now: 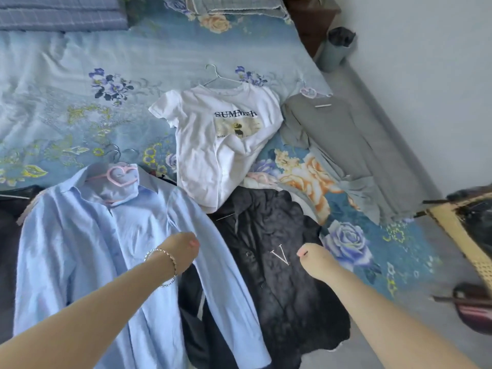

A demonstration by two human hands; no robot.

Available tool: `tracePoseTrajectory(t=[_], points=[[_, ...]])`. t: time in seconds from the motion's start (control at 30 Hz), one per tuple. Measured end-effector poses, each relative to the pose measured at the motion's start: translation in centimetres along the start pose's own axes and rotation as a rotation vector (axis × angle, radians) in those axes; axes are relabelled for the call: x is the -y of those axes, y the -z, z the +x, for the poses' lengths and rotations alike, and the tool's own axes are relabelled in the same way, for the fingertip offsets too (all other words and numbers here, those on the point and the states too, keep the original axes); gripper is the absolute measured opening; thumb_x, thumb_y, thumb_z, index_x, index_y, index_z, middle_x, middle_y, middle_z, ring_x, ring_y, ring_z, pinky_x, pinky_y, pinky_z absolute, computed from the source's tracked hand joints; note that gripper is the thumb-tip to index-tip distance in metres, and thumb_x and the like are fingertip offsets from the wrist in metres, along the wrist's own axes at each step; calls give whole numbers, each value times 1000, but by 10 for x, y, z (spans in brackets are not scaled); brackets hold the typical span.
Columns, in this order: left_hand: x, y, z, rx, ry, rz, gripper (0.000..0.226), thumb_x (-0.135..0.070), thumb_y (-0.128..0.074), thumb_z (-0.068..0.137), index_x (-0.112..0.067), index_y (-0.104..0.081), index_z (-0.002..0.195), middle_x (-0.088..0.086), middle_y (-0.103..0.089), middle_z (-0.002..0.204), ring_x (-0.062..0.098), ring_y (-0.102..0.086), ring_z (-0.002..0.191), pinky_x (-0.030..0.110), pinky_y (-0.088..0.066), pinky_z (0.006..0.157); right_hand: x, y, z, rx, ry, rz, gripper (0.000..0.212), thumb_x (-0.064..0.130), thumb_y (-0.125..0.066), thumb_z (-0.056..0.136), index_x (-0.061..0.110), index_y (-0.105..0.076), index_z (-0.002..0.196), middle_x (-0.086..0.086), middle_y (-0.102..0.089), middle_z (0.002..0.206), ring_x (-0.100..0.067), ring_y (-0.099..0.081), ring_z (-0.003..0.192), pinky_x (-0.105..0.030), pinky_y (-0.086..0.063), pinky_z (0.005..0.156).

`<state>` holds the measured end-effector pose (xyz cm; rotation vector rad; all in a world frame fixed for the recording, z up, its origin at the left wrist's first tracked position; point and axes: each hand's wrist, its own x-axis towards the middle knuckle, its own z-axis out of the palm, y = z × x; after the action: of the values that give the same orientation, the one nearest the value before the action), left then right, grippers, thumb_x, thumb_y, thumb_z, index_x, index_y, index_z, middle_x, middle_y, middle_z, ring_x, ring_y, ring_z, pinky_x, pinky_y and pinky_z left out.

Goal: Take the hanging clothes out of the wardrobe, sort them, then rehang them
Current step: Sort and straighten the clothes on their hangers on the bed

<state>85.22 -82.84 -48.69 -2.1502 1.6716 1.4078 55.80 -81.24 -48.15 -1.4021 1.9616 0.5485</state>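
Blue flower-printed bed sheet (80, 75) fills the view, with clothes spread flat across it. Near left lies a smooth light-blue collared shirt (80, 249) on a pink heart-shaped hanger (119, 175). Right of it is a crinkled black jacket (279, 288) with a stitched V. At far right a soft grey garment (346, 139) drapes over the bed's edge. A white T-shirt (213, 145) printed SUMMER lies on a thin wire hanger (215, 75). The left hand (183, 251), wearing a beaded bracelet (165, 265), is over the shirt's sleeve and the right hand (314, 259) over the jacket. Both hands' fingers curl out of sight, so I cannot tell whether they pinch cloth.
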Motion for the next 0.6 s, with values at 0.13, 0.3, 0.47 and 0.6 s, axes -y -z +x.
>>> tracePoseTrajectory(t=[0.13, 0.3, 0.47, 0.6], points=[[-58, -40, 22, -77, -2, 2, 28, -17, -42, 96, -7, -62, 113, 3, -55, 94, 18, -46, 85, 27, -44, 88, -63, 24, 52, -64, 41, -22, 30, 9, -41, 92, 17, -63, 110, -4, -67, 114, -23, -60, 99, -27, -47, 85], [-107, -94, 52, -189, 167, -97, 27, -12, -36, 92, -21, -59, 103, 1, -57, 87, 25, -54, 76, 25, -44, 66, -80, 38, 130, -114, 171, 37, 31, 12, -43, 94, 15, -57, 122, -5, -53, 131, -25, -52, 119, -28, -41, 94], [-122, -133, 72, -319, 316, -184, 29, -11, -35, 92, -20, -58, 107, 0, -56, 91, 23, -52, 70, 27, -44, 66, -52, 29, 186, -132, 474, -62, 37, 15, -44, 95, 14, -49, 132, 0, -41, 138, -18, -44, 125, -26, -36, 101], [-117, -145, 78, -379, 356, -181, 28, -8, -37, 93, -20, -58, 106, -6, -53, 94, 17, -52, 74, 24, -43, 65, 1, 28, 228, -116, 640, -145, 42, 18, -45, 95, 8, -39, 136, -4, -34, 144, -23, -37, 130, -31, -35, 104]])
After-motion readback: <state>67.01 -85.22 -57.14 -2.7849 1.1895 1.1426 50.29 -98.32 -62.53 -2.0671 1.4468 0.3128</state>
